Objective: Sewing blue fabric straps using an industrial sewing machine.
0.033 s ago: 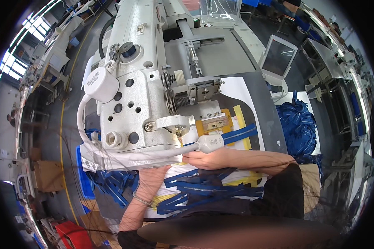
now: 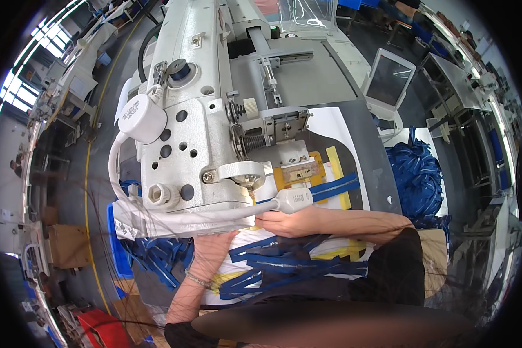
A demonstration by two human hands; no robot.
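Note:
My right hand (image 2: 290,222) is beside the needle area of a white sewing machine (image 2: 185,116), its fingers bent and pressed together. What they pinch, if anything, is hidden. My left hand (image 2: 214,245) reaches under the front of the machine head, which hides its fingers. Beyond my right hand, a blue zipper strip (image 2: 336,187) runs to the right from the yellow clamp plate (image 2: 298,173). Several loose blue zipper strips (image 2: 290,264) lie on the white work surface nearer to me, below both hands. A white lamp (image 2: 294,200) on a bendable neck hangs just above my right hand.
A heap of blue zipper strips (image 2: 414,180) lies on the right, and another pile (image 2: 159,255) on the left by a blue bin (image 2: 117,243). Behind the heap stands a screen (image 2: 390,81). A red box (image 2: 103,327) is at lower left.

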